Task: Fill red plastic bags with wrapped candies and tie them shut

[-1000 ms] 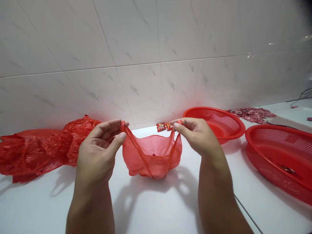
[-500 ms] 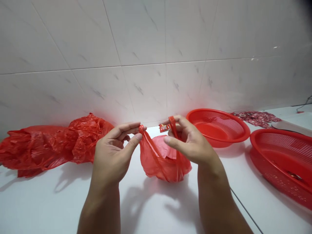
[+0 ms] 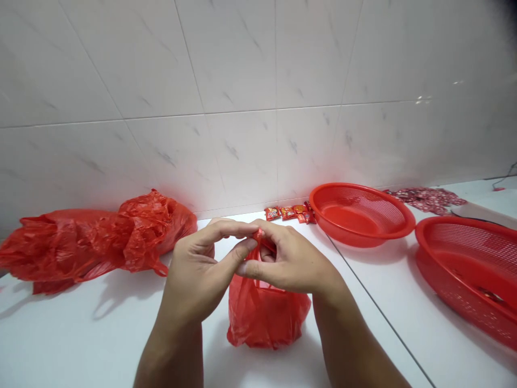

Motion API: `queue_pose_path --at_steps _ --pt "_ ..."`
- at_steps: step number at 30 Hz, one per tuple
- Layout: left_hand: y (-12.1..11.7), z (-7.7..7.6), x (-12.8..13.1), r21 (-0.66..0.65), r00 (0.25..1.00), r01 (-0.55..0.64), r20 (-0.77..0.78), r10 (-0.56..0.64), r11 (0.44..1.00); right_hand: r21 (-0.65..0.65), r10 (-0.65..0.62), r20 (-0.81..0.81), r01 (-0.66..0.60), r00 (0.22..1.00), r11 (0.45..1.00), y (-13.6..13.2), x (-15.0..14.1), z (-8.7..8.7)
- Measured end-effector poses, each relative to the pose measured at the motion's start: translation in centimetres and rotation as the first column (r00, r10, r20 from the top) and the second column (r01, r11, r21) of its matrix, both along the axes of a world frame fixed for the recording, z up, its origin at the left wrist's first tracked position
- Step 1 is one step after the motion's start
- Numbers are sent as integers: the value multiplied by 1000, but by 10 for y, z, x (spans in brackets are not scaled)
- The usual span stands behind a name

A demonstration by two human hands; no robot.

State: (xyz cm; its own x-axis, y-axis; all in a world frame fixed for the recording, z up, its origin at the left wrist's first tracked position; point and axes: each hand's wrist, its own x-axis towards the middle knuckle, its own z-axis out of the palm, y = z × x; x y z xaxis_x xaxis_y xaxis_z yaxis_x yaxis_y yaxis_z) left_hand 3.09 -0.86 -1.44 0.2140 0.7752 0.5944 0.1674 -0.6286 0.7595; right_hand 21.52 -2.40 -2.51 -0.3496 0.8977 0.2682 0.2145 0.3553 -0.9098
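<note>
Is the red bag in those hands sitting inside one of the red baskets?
No, the red plastic bag is below the left hand and right hand, apart from the back basket and front basket.

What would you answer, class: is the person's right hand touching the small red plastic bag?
Touching. The head view shows the right hand pinching the gathered handles of the small red plastic bag.

Grey-veined white marble-effect wall tiles rise behind a glossy white countertop, their thin grout lines running level and slanting upward. A dark seam crosses the countertop. Bright light glints on the tiles at right, and a thin black cable lies at the far right edge.
</note>
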Motion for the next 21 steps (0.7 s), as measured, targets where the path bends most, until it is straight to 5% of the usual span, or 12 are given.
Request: queue_pose_path --at_steps 6,13,21 --pt "1 2 -3 34 995 67 -72 -64 997 77 9 9 -10 1000 997 5 -2 -3" --pt "8 1 -18 112 960 -247 -107 259 963 39 -101 13 100 995 994 7 7 -5" --pt "12 -4 -9 100 950 -67 -297 94 993 59 -23 -8 23 1000 998 6 8 -6"
